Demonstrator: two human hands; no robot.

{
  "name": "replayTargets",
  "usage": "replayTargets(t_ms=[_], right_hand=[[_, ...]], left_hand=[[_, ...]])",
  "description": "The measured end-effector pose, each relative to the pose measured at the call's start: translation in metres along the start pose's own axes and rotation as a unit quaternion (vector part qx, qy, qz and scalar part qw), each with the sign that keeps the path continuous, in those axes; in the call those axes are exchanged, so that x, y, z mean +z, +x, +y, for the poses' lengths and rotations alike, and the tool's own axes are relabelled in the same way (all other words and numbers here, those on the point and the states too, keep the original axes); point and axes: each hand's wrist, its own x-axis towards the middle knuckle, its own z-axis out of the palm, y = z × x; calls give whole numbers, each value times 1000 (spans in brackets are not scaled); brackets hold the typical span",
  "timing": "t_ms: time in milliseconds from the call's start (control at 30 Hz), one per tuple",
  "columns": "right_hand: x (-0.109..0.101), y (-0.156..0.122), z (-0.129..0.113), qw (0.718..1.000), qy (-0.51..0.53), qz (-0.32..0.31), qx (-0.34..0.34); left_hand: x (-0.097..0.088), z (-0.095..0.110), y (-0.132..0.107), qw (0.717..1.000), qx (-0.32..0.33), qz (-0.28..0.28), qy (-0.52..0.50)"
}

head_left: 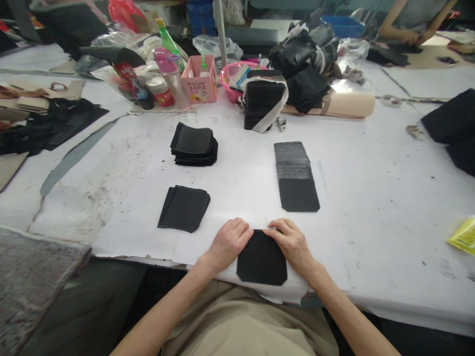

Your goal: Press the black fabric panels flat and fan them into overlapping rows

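Black clipped-corner fabric piece (261, 261) lies flat on the white bench (371, 198). Our left hand (228, 242) and right hand (293, 244) pinch its top edge, fingers curled; we should keep the tension even.

Lane ahead of black fabric piece (261, 259) open: bare white paper (241, 193). Thin black stack (184, 208) flanks left, fanned dark pieces (296, 176) right. Taller stack (194, 145), strapped bundle (262, 104) block farther back. Right side wide open.

Yellow packet (463, 236) partly beyond right edge
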Motion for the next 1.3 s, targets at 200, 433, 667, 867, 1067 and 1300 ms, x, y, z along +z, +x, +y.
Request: replayTargets(t_ms=[200, 433, 667, 867, 1067, 1300], right_hand=[[-2, 0, 3, 999, -15, -36, -25], [-4, 0, 3, 998, -32, -44, -34], [-3, -1, 4, 996, -50, -59, -49], [-1, -1, 5, 994, -67, -40, -72], [-2, -1, 4, 994, -75, -37, -72], [-11, -2, 9, 993, -77, -50, -75]], left_hand=[[-2, 0, 2, 999, 12, -22, 25], [-1, -1, 2, 998, 40, -13, 38], [2, -1, 2, 998, 43, 3, 48], [3, -2, 1, 997, 42, 2, 58], [-2, 0, 2, 996, 53, -23, 65], [-4, -2, -1, 996, 55, -35, 56]])
